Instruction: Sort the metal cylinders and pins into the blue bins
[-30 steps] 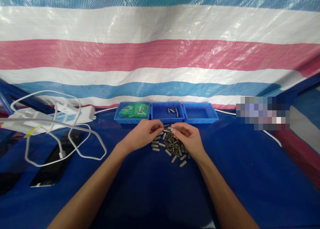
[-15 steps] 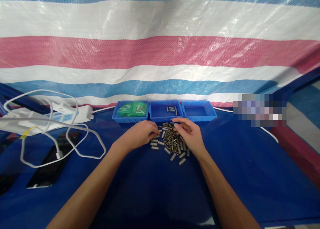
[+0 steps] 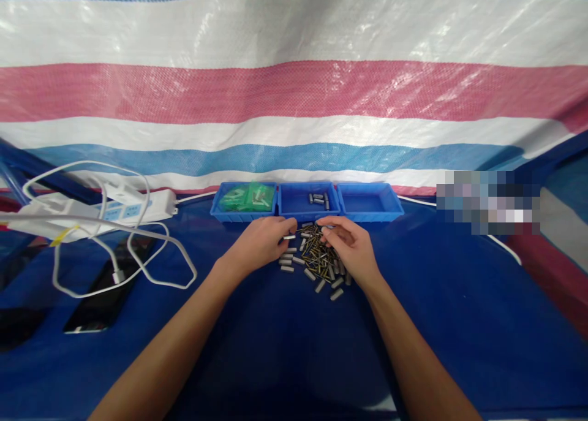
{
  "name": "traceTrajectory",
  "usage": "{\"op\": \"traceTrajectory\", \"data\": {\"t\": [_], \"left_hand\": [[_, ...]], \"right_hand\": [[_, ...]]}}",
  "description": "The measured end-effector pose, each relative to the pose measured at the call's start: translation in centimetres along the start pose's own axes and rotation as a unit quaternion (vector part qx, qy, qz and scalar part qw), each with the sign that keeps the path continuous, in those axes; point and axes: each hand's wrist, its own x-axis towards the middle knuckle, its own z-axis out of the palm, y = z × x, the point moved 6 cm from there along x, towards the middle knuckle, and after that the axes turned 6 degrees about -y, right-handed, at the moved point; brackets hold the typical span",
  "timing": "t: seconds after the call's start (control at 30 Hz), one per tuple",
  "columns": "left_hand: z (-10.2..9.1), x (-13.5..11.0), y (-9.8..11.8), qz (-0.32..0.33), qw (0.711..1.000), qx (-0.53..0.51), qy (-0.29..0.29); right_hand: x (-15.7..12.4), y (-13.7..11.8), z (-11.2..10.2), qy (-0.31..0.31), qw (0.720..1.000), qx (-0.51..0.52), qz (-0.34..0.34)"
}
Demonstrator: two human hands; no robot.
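A pile of small grey cylinders and thin brass pins (image 3: 316,258) lies on the blue cloth in front of me. My left hand (image 3: 261,244) rests at the pile's left edge, its fingers pinched on one grey cylinder. My right hand (image 3: 351,247) sits at the pile's right side with fingers curled together over the pins; what they hold is too small to name. Behind the pile stand three blue trays: the left tray (image 3: 244,200) holds green bags, the middle tray (image 3: 309,201) holds a few grey cylinders, the right tray (image 3: 370,201) shows nothing inside.
A white power strip (image 3: 98,212) with looping white cables (image 3: 151,255) lies at the left, beside a dark phone (image 3: 98,301). A striped tarp (image 3: 294,90) rises behind the trays. A white cable (image 3: 503,249) runs at the right.
My hands came apart from a joined pinch above the pile. The left hand now pinches a grey cylinder at the pile's left edge. The right hand curls over the pins.
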Motion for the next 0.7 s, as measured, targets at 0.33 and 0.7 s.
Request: {"op": "traceTrajectory", "data": {"t": [0.33, 0.7], "left_hand": [[-2.0, 0.0, 0.7, 0.007, 0.889, -0.44, 0.13], [-1.3, 0.6, 0.7, -0.044, 0.834, -0.543, 0.082]], "right_hand": [[-0.2, 0.1, 0.3, -0.012, 0.999, 0.029, -0.001], [-0.6, -0.7, 1.0, -0.051, 0.998, 0.028, -0.001]]}}
